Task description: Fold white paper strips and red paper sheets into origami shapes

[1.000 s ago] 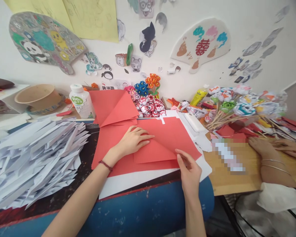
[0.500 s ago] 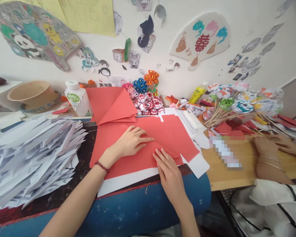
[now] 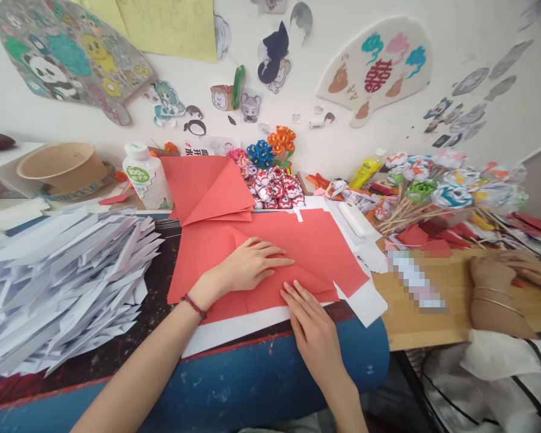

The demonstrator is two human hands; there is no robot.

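Red paper point(image 3: 216, 270) lies in front of me, its near part folded over, with white sheets point(image 3: 234, 334) showing beneath its edge. My left hand point(image 3: 252, 264) rests flat on the red paper, fingers stretched towards the right. A dark red cord circles that wrist. Close by, my right hand point(image 3: 313, 322) lies at the paper's near edge, fingers extended and touching it. Neither hand grips anything. Beyond them, a folded stack of red sheets point(image 3: 207, 189) overlaps the paper's far left part.
A heap of folded white paper strips point(image 3: 67, 288) covers the left side. At the back stand a white bottle point(image 3: 148, 177), paper flowers point(image 3: 277, 189) and a yellow bottle point(image 3: 367, 169). Paper flowers on sticks point(image 3: 437, 186) lie right. A co-worker's hands point(image 3: 496, 273) are on the wooden table point(image 3: 415, 331).
My left hand has slid a little to the right over the red paper. The right hand has shifted slightly nearer to me. The view has moved a little.
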